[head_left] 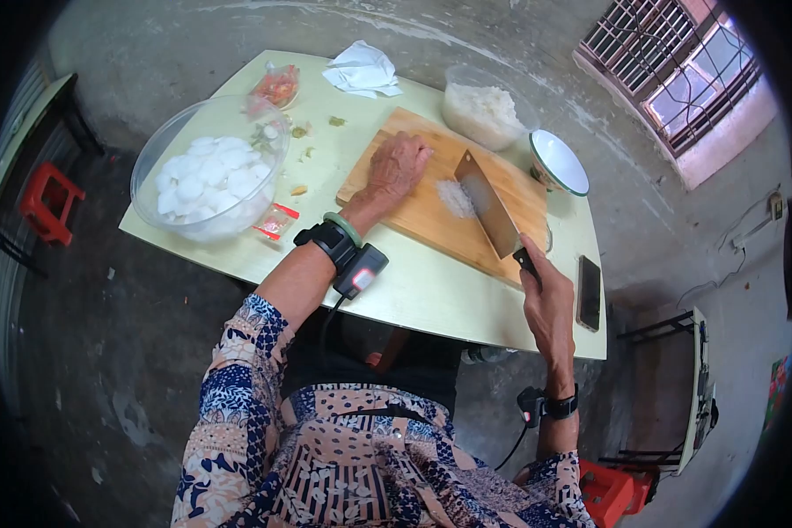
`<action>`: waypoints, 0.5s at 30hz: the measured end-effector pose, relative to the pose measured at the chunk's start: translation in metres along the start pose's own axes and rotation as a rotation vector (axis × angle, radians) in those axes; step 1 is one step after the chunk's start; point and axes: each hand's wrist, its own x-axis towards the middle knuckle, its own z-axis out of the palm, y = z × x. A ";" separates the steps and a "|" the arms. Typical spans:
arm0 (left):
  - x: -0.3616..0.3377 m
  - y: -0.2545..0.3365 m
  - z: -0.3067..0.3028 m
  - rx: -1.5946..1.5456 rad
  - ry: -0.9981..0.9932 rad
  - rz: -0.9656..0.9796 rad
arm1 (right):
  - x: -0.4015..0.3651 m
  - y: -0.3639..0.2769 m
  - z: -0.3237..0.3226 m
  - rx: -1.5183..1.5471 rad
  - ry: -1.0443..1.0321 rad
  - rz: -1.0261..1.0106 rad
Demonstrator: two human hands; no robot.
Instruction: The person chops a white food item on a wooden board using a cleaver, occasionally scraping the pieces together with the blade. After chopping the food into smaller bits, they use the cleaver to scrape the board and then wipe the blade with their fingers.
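Observation:
My right hand grips the black handle of a cleaver, its broad blade standing on edge over a wooden cutting board. Against the blade's left side lies a small heap of finely chopped white food; its kind is not clear. My left hand rests on the board's upper left part, fingers curled in, apart from the heap and the blade. Whatever those fingers may hold is hidden under them.
A clear bowl of white slices stands left, near a small red-and-white packet and a bag of reddish food. Behind the board are crumpled white paper, a tub of white shreds and an enamel bowl. A phone lies right.

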 end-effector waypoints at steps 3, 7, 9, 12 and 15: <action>0.000 -0.002 -0.001 0.009 0.013 -0.018 | 0.000 -0.004 -0.003 0.009 0.002 0.037; -0.001 0.003 -0.005 -0.018 0.001 -0.003 | -0.003 0.002 0.003 0.065 0.103 -0.072; -0.001 0.004 -0.003 -0.019 -0.010 -0.023 | -0.001 0.000 0.000 0.011 -0.019 0.018; -0.003 -0.001 -0.002 -0.011 0.012 -0.013 | -0.006 -0.003 0.001 0.036 0.067 -0.029; -0.002 0.001 -0.001 -0.005 0.008 0.016 | -0.006 -0.002 0.001 0.037 0.009 -0.029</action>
